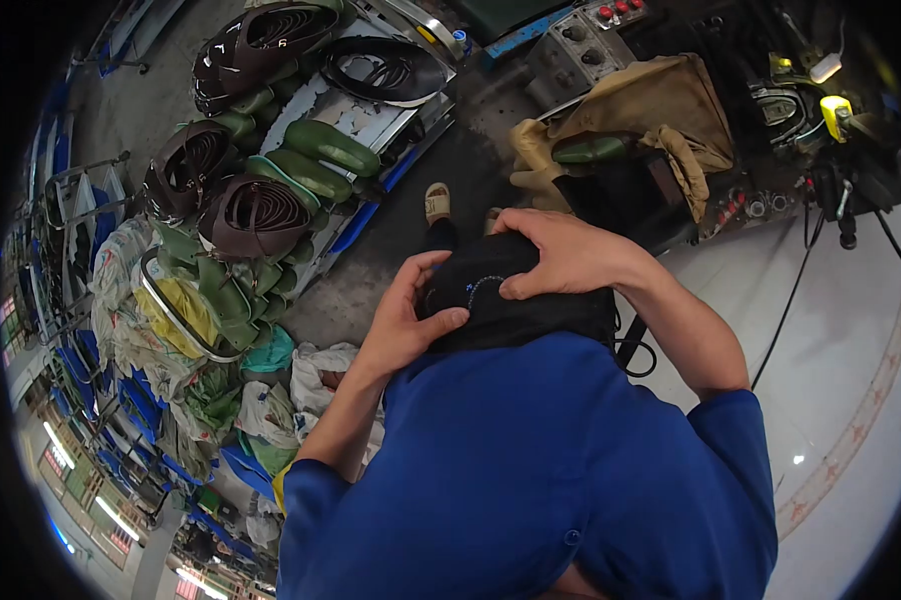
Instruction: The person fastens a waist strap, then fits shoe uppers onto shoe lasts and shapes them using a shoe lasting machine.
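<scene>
- Black, soft fabric [461,265] lies at the person's lap, one piece as far as can be seen, with one curved dotted line and one small blue mark on its upper face.
- Left bare hand [403,318] rests at the fabric's left side, thumb on top and well apart from the fingers; whether it pinches a fold, I cannot tell.
- Right bare hand [571,255] arches over the other side, thumb beside the dotted line, fingers towards the far edge; its curve is wide, and its grip cannot be told either.
- Between the two hands, the marked middle of the fabric lies uncovered.
- Blue, buttoned cloth shirt [531,440] meets the fabric's near edge.
- Beige, open slipper [438,205] on one foot stands beyond; a second shows only in part.
- Dark grey floor [396,250] leaves a narrow open strip between cart and machine.
- Grey, peeling cart [306,105] on the left, blue along its lower edge, bears three dark brown coiled bundles [256,215], one black coil [383,72] and many green flat pieces [321,150], too overlapped to count.
- Brown, creased cloth [661,95] drapes the machine; one green, elongated piece [596,148] lies on it.
- Pale, smooth floor [841,390] spreads wide on the right, crossed by a thin black cable [786,315].
</scene>
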`<state>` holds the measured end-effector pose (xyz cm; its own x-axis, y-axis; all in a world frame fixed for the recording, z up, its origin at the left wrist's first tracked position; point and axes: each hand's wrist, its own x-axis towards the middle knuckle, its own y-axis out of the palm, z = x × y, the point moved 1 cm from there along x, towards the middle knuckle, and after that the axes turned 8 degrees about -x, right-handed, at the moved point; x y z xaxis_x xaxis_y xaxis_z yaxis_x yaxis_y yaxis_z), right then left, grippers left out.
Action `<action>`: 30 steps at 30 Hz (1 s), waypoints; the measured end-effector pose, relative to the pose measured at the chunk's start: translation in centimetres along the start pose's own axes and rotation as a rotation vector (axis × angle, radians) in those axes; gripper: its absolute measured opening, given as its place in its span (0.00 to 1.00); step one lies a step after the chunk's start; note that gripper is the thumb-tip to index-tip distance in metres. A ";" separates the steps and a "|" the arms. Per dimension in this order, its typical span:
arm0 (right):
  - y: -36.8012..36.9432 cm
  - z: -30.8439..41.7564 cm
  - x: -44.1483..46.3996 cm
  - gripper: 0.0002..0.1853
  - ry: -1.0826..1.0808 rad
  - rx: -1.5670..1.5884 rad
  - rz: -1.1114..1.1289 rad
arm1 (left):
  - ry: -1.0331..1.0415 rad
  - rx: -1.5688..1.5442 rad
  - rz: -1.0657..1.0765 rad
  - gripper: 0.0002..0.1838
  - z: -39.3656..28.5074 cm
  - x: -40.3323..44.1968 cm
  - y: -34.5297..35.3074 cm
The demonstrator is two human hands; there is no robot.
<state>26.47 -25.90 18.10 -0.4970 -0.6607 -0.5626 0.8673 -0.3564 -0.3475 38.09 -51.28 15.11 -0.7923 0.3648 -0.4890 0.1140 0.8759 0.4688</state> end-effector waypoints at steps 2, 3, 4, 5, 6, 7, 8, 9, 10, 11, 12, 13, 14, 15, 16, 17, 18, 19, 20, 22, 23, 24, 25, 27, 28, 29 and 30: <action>0.0 0.0 -0.2 0.35 -0.021 -0.012 -0.010 | -0.002 0.015 -0.009 0.42 -0.3 -0.2 0.0; 0.0 0.0 -0.4 0.35 -0.039 -0.024 -0.017 | -0.017 -0.003 -0.009 0.43 -0.2 -0.3 -0.2; -0.1 0.1 -0.5 0.35 -0.044 -0.025 -0.018 | -0.031 -0.022 -0.010 0.44 -0.2 -0.4 -0.3; -0.2 0.3 -0.7 0.36 -0.042 -0.013 -0.008 | -0.027 -0.019 -0.014 0.44 -0.4 -0.5 -0.4; -0.2 0.4 -0.7 0.37 -0.040 -0.001 0.002 | -0.062 0.007 -0.018 0.43 -0.7 -0.6 -0.5; -0.2 0.3 -0.8 0.37 -0.047 -0.003 0.003 | -0.096 0.032 -0.023 0.42 -0.9 -0.7 -0.6; -0.2 0.2 -0.8 0.38 -0.045 0.003 0.004 | -0.092 0.034 -0.030 0.42 -1.0 -0.8 -0.8; -0.1 0.1 -0.8 0.38 -0.043 0.011 0.004 | -0.112 0.030 -0.015 0.42 -0.9 -0.8 -1.0; 0.0 -0.1 -0.7 0.38 -0.048 0.008 0.006 | -0.133 0.025 0.001 0.43 -0.9 -0.9 -1.1; 0.1 -0.3 -0.8 0.37 -0.059 0.014 0.008 | -0.130 0.025 -0.002 0.43 -0.9 -1.0 -1.2; 0.1 -0.4 -0.8 0.36 -0.067 0.021 0.011 | -0.098 0.044 0.008 0.42 -0.9 -1.0 -1.2; 0.1 -0.3 -0.9 0.36 -0.067 0.017 0.012 | -0.066 0.062 0.019 0.42 -0.9 -1.0 -1.1; 0.0 -0.2 -0.9 0.34 -0.036 0.051 0.027 | -0.063 0.060 0.018 0.42 -0.8 -1.0 -1.1; 0.0 -0.1 -0.9 0.32 -0.005 0.085 0.043 | -0.021 0.096 0.008 0.41 -0.6 -1.1 -1.2; 0.2 -0.2 -0.8 0.32 -0.005 0.084 0.045 | 0.020 0.132 -0.002 0.40 -0.4 -1.2 -1.3; 0.5 -0.5 -0.5 0.30 0.026 0.115 0.038 | 0.021 0.130 -0.004 0.40 -0.1 -1.3 -1.4; 0.5 -0.6 -0.4 0.28 0.056 0.144 0.030 | 0.040 0.132 -0.011 0.38 0.2 -1.4 -1.6; 0.5 -0.6 -0.4 0.28 0.057 0.143 0.031 | 0.058 0.134 -0.019 0.36 0.3 -1.4 -1.7; 0.4 -0.6 -0.4 0.27 0.060 0.151 0.032 | 0.058 0.132 -0.019 0.36 0.3 -1.5 -1.6; 0.2 -0.4 -0.4 0.26 0.064 0.157 0.036 | 0.006 -0.003 -0.051 0.30 0.1 -1.6 -1.4; -0.1 0.0 -0.5 0.28 0.073 0.109 0.054 | 0.008 -0.006 -0.053 0.30 0.0 -1.6 -1.4; -0.4 0.4 -0.6 0.29 0.082 0.061 0.073 | 0.006 -0.027 -0.048 0.29 0.0 -1.6 -1.3; -0.7 0.7 -0.5 0.29 0.082 0.058 0.074 | 0.005 -0.047 -0.042 0.27 0.0 -1.6 -1.3; -1.1 1.2 -0.1 0.30 0.128 0.156 0.156 | 0.041 -0.003 -0.029 0.28 0.1 -1.5 -1.3; -1.0 0.8 0.2 0.30 0.128 0.155 0.156 | 0.075 0.042 -0.014 0.28 0.2 -1.4 -1.4; -0.8 0.3 0.7 0.30 0.109 0.176 0.159 | 0.076 0.041 -0.013 0.28 0.3 -1.3 -1.5; -0.7 -0.1 1.0 0.30 0.089 0.196 0.163 | 0.100 0.073 -0.004 0.28 0.6 -1.2 -1.6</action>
<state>25.41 -26.25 17.76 -0.3435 -0.6622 -0.6659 0.9207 -0.3771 -0.1000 39.22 -52.98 14.55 -0.8482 0.3309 -0.4136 0.1510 0.8996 0.4099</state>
